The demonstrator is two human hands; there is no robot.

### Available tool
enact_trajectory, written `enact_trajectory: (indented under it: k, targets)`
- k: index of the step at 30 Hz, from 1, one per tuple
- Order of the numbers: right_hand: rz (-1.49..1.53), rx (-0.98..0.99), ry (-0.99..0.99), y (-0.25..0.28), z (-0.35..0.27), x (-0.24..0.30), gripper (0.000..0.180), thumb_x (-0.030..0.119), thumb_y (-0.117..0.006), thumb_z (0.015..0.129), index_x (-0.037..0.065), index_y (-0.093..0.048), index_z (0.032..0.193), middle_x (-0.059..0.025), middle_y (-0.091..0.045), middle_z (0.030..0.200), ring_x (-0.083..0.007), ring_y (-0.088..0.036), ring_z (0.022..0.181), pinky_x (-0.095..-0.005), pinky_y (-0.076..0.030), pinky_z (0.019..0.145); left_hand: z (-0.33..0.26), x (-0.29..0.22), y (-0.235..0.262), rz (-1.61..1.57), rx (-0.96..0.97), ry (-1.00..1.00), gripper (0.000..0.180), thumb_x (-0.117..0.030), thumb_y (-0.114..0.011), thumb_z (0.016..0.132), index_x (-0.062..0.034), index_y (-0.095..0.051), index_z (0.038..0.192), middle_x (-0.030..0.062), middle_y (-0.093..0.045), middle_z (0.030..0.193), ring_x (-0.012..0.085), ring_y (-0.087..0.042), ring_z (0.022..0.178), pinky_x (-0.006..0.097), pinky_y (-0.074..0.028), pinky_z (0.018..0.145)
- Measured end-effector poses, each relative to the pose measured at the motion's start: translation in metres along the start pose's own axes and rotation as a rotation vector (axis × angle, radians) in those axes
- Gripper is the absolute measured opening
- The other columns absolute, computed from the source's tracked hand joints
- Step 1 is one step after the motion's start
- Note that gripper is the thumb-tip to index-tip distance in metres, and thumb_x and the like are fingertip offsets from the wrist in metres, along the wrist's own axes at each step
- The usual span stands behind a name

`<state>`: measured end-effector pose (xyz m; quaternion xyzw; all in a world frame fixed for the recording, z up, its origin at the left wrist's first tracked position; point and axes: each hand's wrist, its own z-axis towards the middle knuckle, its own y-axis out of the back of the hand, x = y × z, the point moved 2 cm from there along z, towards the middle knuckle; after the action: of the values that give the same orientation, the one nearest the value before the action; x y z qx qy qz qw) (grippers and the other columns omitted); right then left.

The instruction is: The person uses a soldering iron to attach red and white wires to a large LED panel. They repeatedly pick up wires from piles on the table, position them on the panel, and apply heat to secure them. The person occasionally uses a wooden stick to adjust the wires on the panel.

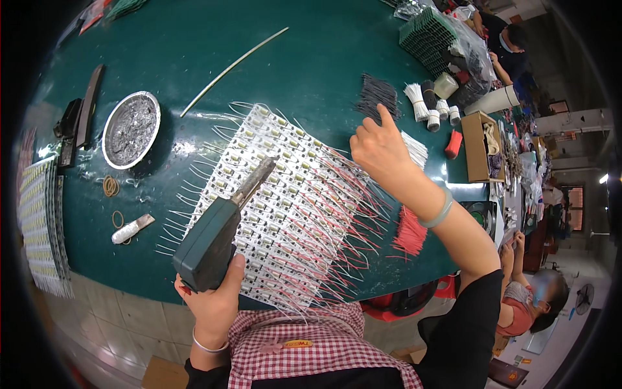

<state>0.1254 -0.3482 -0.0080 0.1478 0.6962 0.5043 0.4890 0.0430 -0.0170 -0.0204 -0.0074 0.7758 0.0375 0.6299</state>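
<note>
My left hand (217, 305) is wrapped round the handle of a dark green soldering gun (210, 243). The gun's metal tip (262, 172) hangs over a panel of white circuit boards (259, 214) with small yellowish parts. White wires stick out from the panel's left side; red and white wires (353, 201) trail off its right side. Beyond the panel, my right hand (379, 146) has its index finger stretched out to the near edge of a pile of black wires (377, 94). Its other fingers are curled, and the thumb is hidden.
Red wires (409, 232) and white wires (414, 150) lie by my right forearm. A foil-lined bowl (131, 129), rubber bands (111, 187) and a white-wrapped tool (133, 229) are at left. A thin rod (234, 71) lies far off. A cardboard box (478, 146) and two people are at right.
</note>
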Motion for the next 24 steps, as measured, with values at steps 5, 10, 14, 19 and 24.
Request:
enact_trajectory:
  k: [5, 10, 14, 19, 24]
  targets:
    - [-0.07, 0.147, -0.021, 0.01, 0.003, 0.002, 0.005, 0.012, -0.068, 0.068, 0.009, -0.066, 0.066, -0.0042, -0.06, 0.065, -0.0187, -0.056, 0.071, -0.0367, -0.041, 0.073, 0.001, -0.001, 0.0, -0.01, 0.006, -0.006, 0.042, 0.009, -0.074, 0.075, 0.0032, -0.065, 0.117, 0.0077, -0.07, 0.1, 0.0067, -0.058, 0.063, 0.019, -0.044, 0.048]
    - [-0.089, 0.123, -0.039, 0.003, -0.001, 0.009, 0.004, 0.012, -0.069, 0.068, 0.009, -0.066, 0.067, -0.0031, -0.057, 0.065, -0.0182, -0.057, 0.073, -0.034, -0.038, 0.068, -0.001, 0.002, 0.0, -0.026, 0.037, 0.02, 0.046, 0.01, -0.073, 0.075, 0.0041, -0.063, 0.119, 0.0101, -0.069, 0.103, 0.0084, -0.059, 0.062, 0.02, -0.045, 0.047]
    - [0.177, 0.048, -0.186, 0.028, -0.002, 0.007, 0.012, 0.008, -0.066, 0.07, 0.006, -0.066, 0.082, -0.0059, -0.059, 0.078, -0.022, -0.057, 0.078, -0.0338, -0.041, 0.068, -0.003, -0.012, -0.004, -0.169, 0.052, 0.16, 0.048, 0.011, -0.07, 0.075, 0.0047, -0.061, 0.122, 0.0125, -0.068, 0.106, 0.0112, -0.06, 0.062, 0.022, -0.047, 0.049]
    - [0.807, -0.24, -0.402, 0.047, -0.015, 0.045, 0.025, -0.004, -0.06, 0.072, 0.005, -0.063, 0.095, -0.0085, -0.059, 0.092, -0.028, -0.058, 0.084, -0.0386, -0.048, 0.071, -0.004, -0.011, -0.005, -0.245, 0.119, 0.203, 0.049, 0.011, -0.069, 0.075, 0.0046, -0.06, 0.123, 0.0131, -0.066, 0.109, 0.0129, -0.06, 0.064, 0.025, -0.05, 0.053]
    - [0.895, -0.397, -0.492, 0.048, -0.013, 0.088, 0.02, -0.005, -0.064, 0.074, 0.002, -0.064, 0.093, -0.0084, -0.059, 0.087, -0.0274, -0.058, 0.079, -0.0381, -0.049, 0.068, -0.006, 0.0, -0.005, -0.061, 0.128, 0.089, 0.049, 0.007, -0.073, 0.075, 0.0036, -0.061, 0.123, 0.0115, -0.067, 0.106, 0.0125, -0.062, 0.07, 0.024, -0.051, 0.056]
